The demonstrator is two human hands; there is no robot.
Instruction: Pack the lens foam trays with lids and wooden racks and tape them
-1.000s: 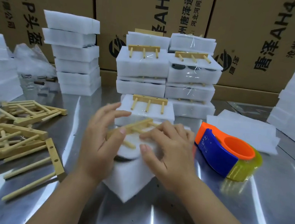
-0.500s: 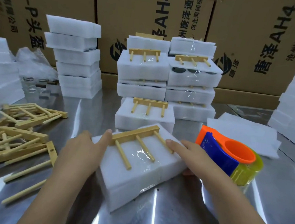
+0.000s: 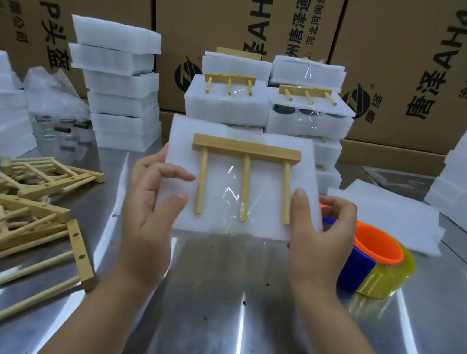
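Note:
A white foam tray pack (image 3: pixel 264 227) is lifted off the metal table (image 3: pixel 215 302), its top tilted toward me. A wooden rack (image 3: pixel 246 152) with three dowels lies taped on its lid under clear tape. My left hand (image 3: pixel 150 206) grips the pack's left edge, thumb on top. My right hand (image 3: pixel 321 227) grips the right edge, thumb beside the right dowel. Finished taped packs (image 3: pixel 227 105) are stacked behind it.
A tape dispenser (image 3: pixel 374 262), blue, orange and yellow, sits right of the pack. Loose wooden racks (image 3: pixel 32 204) are piled at the left. Foam tray stacks (image 3: pixel 121 90) stand at the left, back and right. Flat foam lids (image 3: pixel 387 215) lie at right. Cardboard boxes (image 3: pixel 406 65) line the back.
Both hands moved from the rack on top to the pack's sides. The pack has been raised from the table, squared up and tilted toward me.

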